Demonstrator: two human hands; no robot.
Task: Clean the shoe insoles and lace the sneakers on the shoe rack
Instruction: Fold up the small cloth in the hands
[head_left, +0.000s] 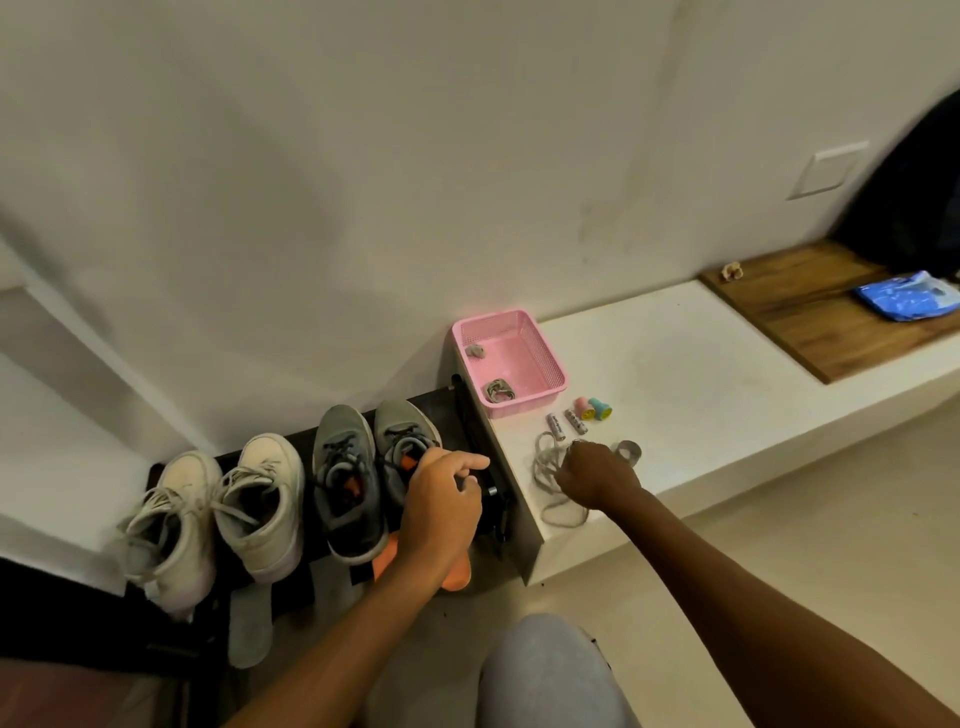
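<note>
Two white sneakers and two grey sneakers stand side by side on the dark shoe rack. The left grey sneaker shows orange inside. My left hand grips the right grey sneaker at its heel end, fingers curled. An orange insole sticks out below that hand. A grey insole hangs off the rack's front under the white pair. My right hand is closed on a loose grey shoelace lying on the white ledge.
A pink basket on the ledge holds two rolled laces. Beside it lie two batteries, small pink and teal stamps and a grey tape roll. A wooden board with a blue packet is far right. My knee is below.
</note>
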